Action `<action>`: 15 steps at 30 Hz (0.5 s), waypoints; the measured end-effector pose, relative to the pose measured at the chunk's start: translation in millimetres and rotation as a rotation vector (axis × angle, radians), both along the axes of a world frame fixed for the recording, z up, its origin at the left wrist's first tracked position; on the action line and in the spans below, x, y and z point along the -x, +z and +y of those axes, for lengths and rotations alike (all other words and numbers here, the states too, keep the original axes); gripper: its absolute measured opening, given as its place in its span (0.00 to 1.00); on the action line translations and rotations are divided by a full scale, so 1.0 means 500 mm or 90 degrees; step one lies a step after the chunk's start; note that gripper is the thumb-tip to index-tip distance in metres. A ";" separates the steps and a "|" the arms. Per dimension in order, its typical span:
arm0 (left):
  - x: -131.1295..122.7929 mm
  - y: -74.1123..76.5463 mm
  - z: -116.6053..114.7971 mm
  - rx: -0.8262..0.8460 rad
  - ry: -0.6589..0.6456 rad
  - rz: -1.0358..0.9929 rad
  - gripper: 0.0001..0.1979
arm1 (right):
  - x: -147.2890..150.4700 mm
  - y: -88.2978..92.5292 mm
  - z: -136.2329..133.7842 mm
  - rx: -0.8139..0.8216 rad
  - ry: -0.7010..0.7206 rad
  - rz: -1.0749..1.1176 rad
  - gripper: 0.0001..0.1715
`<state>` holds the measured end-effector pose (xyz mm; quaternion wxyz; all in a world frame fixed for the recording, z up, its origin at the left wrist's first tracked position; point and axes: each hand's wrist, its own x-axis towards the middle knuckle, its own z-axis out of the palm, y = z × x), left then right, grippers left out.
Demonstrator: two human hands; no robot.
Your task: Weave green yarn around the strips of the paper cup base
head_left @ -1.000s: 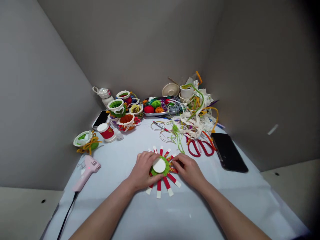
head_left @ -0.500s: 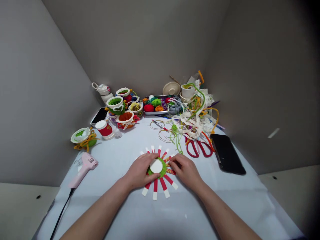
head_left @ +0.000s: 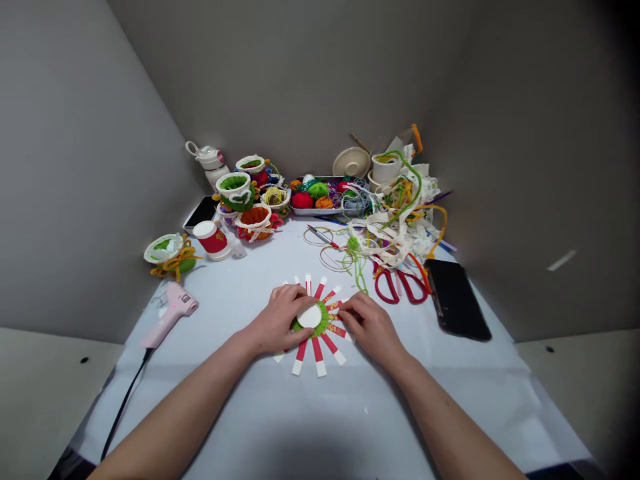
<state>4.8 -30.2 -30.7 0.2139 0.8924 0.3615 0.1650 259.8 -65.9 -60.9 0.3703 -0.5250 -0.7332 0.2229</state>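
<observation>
A paper cup cut into red-and-white strips (head_left: 317,350) lies fanned out flat on the white table (head_left: 300,427), its white base (head_left: 310,316) up and ringed with green yarn (head_left: 323,325). My left hand (head_left: 277,321) is curled round the left side of that base and holds it down. My right hand (head_left: 367,326) rests on the strips at the right, fingertips pinched at the edge of the green yarn; what they pinch is too small to make out.
A pink glue gun (head_left: 170,312) with a black cord lies at the left. Red scissors (head_left: 399,285) and a black phone (head_left: 456,299) lie to the right. Yarn-wrapped cups (head_left: 236,193), a metal tray of yarn balls (head_left: 325,198) and tangled lace and cords (head_left: 400,227) crowd the back.
The view has tilted, so everything sits a little higher in the picture. Both hands stay on the fanned cup; the right fingertips have shifted slightly along the green ring.
</observation>
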 end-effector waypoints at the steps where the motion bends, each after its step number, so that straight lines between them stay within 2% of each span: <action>1: -0.002 -0.002 -0.001 -0.003 0.003 0.004 0.26 | 0.000 0.001 -0.001 0.000 0.002 0.004 0.09; 7: -0.009 -0.012 0.001 -0.005 0.019 0.005 0.27 | -0.005 0.003 -0.005 0.016 0.022 0.000 0.09; 15: 0.005 0.000 0.007 0.013 0.000 -0.001 0.23 | -0.015 0.004 -0.013 -0.002 0.076 0.016 0.10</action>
